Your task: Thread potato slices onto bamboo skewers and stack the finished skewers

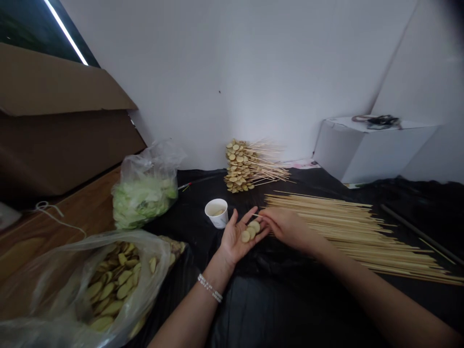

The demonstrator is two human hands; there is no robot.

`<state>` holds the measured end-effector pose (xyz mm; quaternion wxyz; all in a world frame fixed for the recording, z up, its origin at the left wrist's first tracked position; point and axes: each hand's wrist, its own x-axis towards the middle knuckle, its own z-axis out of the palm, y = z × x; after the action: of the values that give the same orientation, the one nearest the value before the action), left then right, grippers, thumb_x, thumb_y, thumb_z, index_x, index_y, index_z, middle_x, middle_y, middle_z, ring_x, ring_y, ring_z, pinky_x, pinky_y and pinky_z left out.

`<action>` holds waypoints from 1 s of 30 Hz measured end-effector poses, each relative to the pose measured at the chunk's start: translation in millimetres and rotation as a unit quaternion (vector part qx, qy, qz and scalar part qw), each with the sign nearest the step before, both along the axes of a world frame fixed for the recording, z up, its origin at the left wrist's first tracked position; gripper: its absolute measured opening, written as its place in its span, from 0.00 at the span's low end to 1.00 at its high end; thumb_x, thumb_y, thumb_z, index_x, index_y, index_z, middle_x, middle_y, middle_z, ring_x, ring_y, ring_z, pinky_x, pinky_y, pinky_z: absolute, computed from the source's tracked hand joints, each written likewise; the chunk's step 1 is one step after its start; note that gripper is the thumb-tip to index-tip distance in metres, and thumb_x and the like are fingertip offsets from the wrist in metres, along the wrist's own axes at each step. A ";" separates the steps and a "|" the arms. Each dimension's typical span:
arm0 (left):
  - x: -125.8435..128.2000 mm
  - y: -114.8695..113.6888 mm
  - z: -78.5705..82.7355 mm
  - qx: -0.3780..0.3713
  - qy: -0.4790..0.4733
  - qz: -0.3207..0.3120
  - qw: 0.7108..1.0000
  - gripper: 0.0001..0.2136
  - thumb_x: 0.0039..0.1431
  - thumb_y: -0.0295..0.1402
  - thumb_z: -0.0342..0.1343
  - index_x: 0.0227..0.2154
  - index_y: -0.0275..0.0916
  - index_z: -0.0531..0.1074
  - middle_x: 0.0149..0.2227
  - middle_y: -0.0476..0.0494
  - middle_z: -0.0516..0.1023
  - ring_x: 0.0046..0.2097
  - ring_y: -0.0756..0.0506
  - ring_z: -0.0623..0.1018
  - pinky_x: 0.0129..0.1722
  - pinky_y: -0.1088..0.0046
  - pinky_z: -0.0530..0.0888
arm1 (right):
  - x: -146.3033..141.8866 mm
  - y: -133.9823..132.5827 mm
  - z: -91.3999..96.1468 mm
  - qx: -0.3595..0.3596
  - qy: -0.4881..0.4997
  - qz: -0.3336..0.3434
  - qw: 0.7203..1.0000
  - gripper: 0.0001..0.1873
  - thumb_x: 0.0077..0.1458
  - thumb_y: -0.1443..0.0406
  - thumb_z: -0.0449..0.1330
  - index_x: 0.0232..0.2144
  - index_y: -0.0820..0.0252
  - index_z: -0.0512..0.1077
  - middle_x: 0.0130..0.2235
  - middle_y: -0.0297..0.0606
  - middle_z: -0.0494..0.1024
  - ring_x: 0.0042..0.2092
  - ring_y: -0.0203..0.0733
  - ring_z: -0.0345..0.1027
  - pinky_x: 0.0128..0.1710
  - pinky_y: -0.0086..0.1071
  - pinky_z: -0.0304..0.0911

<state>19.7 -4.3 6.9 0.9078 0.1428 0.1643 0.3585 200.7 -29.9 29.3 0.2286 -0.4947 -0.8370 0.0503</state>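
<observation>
My left hand (235,238) is turned palm up with its fingers stretched out, and a few round potato slices (251,232) lie across the palm and fingers. Just right of it, my right hand (286,226) is closed in a pinch on a thin bamboo skewer (256,215), whose end points left over my left fingers. Most of that skewer is hidden by the hand. Behind my left hand stands a white paper cup (216,213) with something pale inside. Many loose bamboo skewers (348,232) lie in a wide pile beyond and right of my right hand.
Skewered potato slices (239,166) are stacked against the wall. An open plastic bag of potato slices (119,280) sits front left, with a bag of pale green vegetable pieces (145,198) behind it. A white box (366,147) stands back right, a cardboard box (65,145) back left.
</observation>
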 end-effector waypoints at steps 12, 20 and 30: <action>2.3 -1.8 -5.3 0.015 0.007 -0.046 0.999 0.28 0.61 0.48 0.43 0.57 0.34 0.61 0.39 0.36 0.78 0.40 0.41 0.77 0.50 0.57 0.66 | -10.8 -5.3 -4.7 -0.075 0.029 0.021 0.997 0.09 0.61 0.65 0.50 0.35 0.62 0.69 0.33 0.39 0.76 0.32 0.37 0.66 0.31 0.29 0.53; 4.7 -4.2 -0.5 0.014 0.002 -0.064 0.998 0.27 0.60 0.47 0.46 0.53 0.27 0.65 0.46 0.28 0.75 0.51 0.38 0.73 0.55 0.59 0.64 | 1.8 1.8 -1.1 -0.062 0.120 -0.053 0.989 0.09 0.60 0.64 0.49 0.31 0.59 0.67 0.30 0.36 0.74 0.31 0.37 0.65 0.30 0.28 0.54; 8.8 -3.0 -5.8 -0.045 0.145 0.064 0.986 0.05 0.55 0.21 0.55 0.34 0.33 0.73 0.30 0.44 0.77 0.31 0.53 0.78 0.29 0.84 0.73 | -1.1 -2.1 5.8 -0.066 0.112 -0.042 0.991 0.13 0.61 0.58 0.49 0.30 0.58 0.68 0.29 0.35 0.74 0.30 0.37 0.65 0.31 0.28 0.54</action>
<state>28.5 -7.3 1.1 0.8551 0.1418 0.3191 0.3833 199.6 -32.0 35.1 0.2897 -0.5350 -0.7791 0.1513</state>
